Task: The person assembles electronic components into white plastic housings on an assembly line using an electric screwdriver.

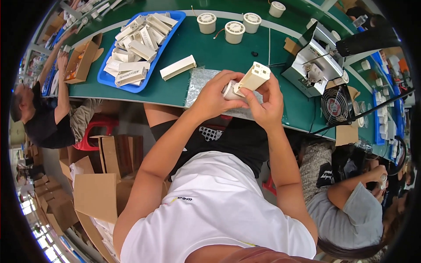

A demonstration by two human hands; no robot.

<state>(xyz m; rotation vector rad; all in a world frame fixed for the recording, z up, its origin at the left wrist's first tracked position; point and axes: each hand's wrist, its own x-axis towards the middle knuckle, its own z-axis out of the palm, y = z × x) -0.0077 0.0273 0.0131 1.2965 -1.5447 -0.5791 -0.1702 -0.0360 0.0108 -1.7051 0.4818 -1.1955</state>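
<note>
I am sitting at the green table [219, 52] — the blue tray [105, 78] of white boxes [136, 44] lying to my left, a small fan [337, 105] to my right. My left hand [215, 98] and right hand [265, 105] are both clamping one cream box [253, 76] above the table's near edge — a loose box [177, 67] lying just beyond.

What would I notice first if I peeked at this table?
Right in the middle, the left hand and right hand hold a cream plastic block above the green table. To the left behind them sits a blue tray heaped with similar pieces, and a small black fan stands on the right.
</note>
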